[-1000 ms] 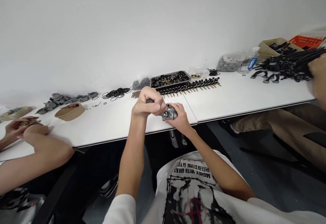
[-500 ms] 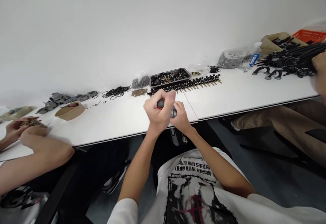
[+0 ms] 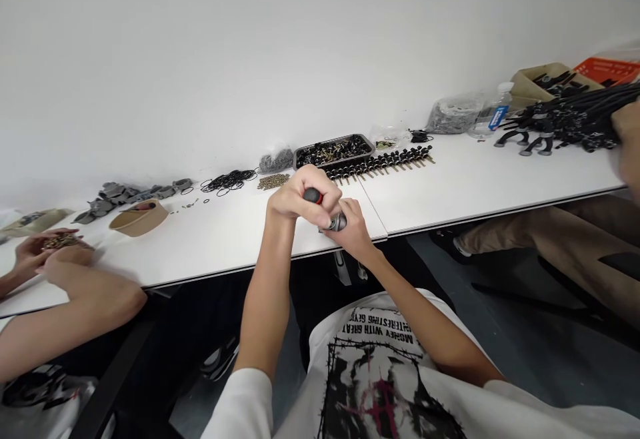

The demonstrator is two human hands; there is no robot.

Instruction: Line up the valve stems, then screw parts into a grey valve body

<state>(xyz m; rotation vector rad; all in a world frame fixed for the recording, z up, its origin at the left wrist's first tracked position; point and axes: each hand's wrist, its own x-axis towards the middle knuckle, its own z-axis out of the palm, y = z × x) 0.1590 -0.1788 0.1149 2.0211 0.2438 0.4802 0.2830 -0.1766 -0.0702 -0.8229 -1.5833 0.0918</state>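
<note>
My left hand (image 3: 296, 198) is closed in a fist around a screwdriver handle (image 3: 313, 194) with a red and black end, held above the near edge of the white table (image 3: 225, 242). Just right of it, my right hand (image 3: 353, 227) grips a small grey metal part (image 3: 338, 223) with a round opening. The two hands touch each other over the part. The tool's tip is hidden between them.
Behind my hands lie a row of black-capped pins (image 3: 380, 161), a dark tray of small parts (image 3: 334, 150), black rings (image 3: 229, 180), brass bits (image 3: 273, 181) and grey castings (image 3: 130, 194). A paper bowl (image 3: 139, 218) stands at left. Other people's hands work at far left (image 3: 47, 252) and far right (image 3: 627, 139).
My left hand has turned on the screwdriver handle, swinging from left of the part to over it and back, while my right hand kept hold of the metal part.
</note>
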